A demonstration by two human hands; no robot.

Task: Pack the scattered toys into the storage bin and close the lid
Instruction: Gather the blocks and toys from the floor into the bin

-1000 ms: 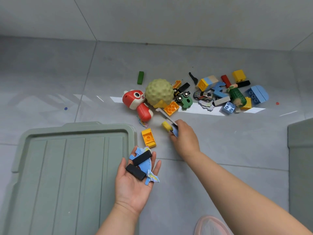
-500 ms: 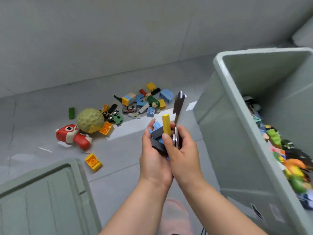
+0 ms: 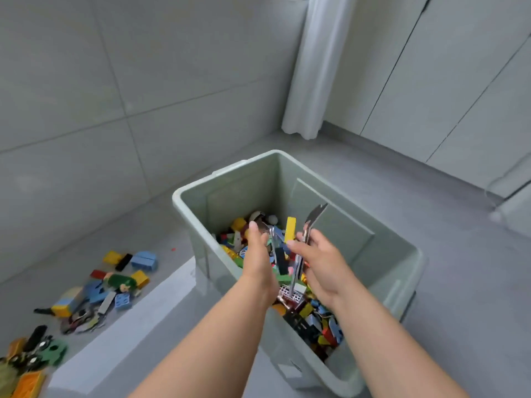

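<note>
The pale green storage bin (image 3: 184,202) stands open on the floor, holding several coloured toys. Both my hands hover over it. My left hand (image 3: 258,254) has straight fingers, palm turned toward the right hand. My right hand (image 3: 321,262) pinches a long flat grey piece (image 3: 311,219), and a yellow block (image 3: 290,229) stands above its thumb. A black block (image 3: 280,261) and blue bits hang between the two palms. Scattered toys (image 3: 115,280) lie on the floor to the bin's left, among them blue bricks (image 3: 143,259) and a green car (image 3: 53,351). The lid is out of view.
A white curtain (image 3: 310,67) hangs behind the bin, with pale cabinet doors (image 3: 445,81) to its right. Grey tiled wall (image 3: 115,81) runs behind the scattered toys. A bright strip of light (image 3: 129,326) crosses the floor between the toys and the bin.
Both hands carried the gathered pieces right, from above the floor to over the open bin. The hands have parted slightly and the pieces between them hang loose. The lid left the view.
</note>
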